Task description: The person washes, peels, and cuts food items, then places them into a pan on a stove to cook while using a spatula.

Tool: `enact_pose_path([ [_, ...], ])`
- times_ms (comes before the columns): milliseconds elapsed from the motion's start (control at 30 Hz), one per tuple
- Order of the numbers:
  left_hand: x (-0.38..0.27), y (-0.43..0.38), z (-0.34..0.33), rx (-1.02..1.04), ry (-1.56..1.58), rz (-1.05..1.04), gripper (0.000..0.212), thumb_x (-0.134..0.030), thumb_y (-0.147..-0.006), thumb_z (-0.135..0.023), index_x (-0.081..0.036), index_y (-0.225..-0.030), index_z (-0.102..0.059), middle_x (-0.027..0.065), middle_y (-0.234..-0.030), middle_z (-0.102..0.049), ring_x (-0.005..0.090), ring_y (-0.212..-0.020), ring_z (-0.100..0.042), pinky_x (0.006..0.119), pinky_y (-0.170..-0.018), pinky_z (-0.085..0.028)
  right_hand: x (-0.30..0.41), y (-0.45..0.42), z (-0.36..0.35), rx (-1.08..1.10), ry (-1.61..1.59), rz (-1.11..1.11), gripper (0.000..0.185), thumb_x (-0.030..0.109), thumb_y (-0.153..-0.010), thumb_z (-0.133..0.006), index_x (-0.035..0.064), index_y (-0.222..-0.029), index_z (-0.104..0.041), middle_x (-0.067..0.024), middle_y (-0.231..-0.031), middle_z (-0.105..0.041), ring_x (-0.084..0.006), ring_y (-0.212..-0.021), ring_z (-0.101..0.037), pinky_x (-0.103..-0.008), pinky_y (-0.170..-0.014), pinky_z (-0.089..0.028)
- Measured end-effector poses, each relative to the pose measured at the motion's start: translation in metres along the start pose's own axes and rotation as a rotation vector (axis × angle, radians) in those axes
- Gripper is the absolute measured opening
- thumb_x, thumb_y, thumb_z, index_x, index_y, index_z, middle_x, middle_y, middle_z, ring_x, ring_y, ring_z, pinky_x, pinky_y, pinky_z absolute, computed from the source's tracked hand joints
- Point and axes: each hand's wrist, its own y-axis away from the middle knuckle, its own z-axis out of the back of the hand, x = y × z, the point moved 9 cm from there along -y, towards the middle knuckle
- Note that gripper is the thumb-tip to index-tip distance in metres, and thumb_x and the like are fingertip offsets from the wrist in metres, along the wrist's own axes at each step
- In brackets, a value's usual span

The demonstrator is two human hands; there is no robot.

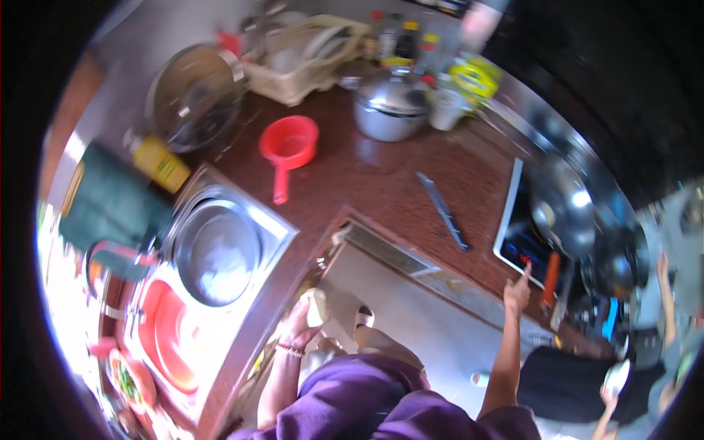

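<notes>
My left hand [300, 322], with a beaded bracelet at its wrist, holds a pale oval object [317, 308] near the counter's inner edge. Blur keeps me from telling what that object is. My right hand [517, 291] is empty, its index finger stretched out to the lit red display of a black induction cooktop [514, 242]. The fingertip appears to touch the panel. On the cooktop sits a shiny metal wok [564, 206] with an orange-brown handle [550, 280]. A knife [443, 212] lies on the red-brown countertop [363, 181] left of the cooktop.
A red dipper [289, 143] and a lidded metal pot [391, 104] stand further back. Left is a sink holding a metal basin [220, 253] and a red basin [159, 335]. A dish rack [297, 60] is behind. Arms at far right [666, 302] look like a reflection.
</notes>
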Motion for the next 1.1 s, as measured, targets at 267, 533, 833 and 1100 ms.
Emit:
enact_pose_path([
  [267,-0.032,0.04,-0.007,-0.004,0.121,-0.166,0.031,-0.021,-0.081,-0.061,-0.008,-0.106,-0.05,0.0079,-0.099,-0.057,0.0237,-0.094,-0.056,0.04,-0.083,-0.048,0.199,0.07,-0.023,-0.086,-0.128,0.771,0.046,0.023,-0.08,-0.056,0.0057,-0.121,-0.043,-0.0199,-0.105,-0.048,-0.0399,-0.101,-0.045,-0.0462,-0.084,-0.04],
  [533,-0.088,0.09,0.005,0.028,0.16,-0.381,0.044,-0.024,-0.075,-0.068,-0.012,-0.112,-0.047,0.0115,-0.105,-0.056,0.0257,-0.1,-0.054,0.04,-0.087,-0.046,0.23,0.039,-0.073,-0.032,0.011,0.666,0.027,0.013,-0.081,-0.041,-0.0004,-0.103,-0.052,-0.0217,-0.102,-0.05,-0.036,-0.094,-0.05,-0.045,-0.079,-0.041],
  [833,-0.145,0.111,0.02,0.084,0.111,-0.554,0.049,-0.015,-0.07,-0.073,-0.012,-0.107,-0.041,0.0115,-0.099,-0.056,0.0246,-0.095,-0.057,0.037,-0.082,-0.05,0.324,0.363,-0.005,0.996,-0.684,1.025,0.013,0.016,-0.088,-0.049,0.0053,-0.093,-0.055,0.0034,-0.059,-0.046,-0.003,-0.043,-0.044,-0.0181,-0.038,-0.035],
  [1100,-0.174,0.119,0.021,0.09,0.044,-0.651,0.052,-0.02,-0.067,-0.075,-0.008,-0.106,-0.043,0.0047,-0.092,-0.056,0.0162,-0.087,-0.057,0.032,-0.078,-0.05,0.344,0.446,0.027,0.799,-0.54,1.359,0.016,0.015,-0.086,-0.049,0.0021,-0.095,-0.051,-0.0179,-0.073,-0.057,-0.0377,-0.066,-0.056,-0.0427,-0.054,-0.042],
])
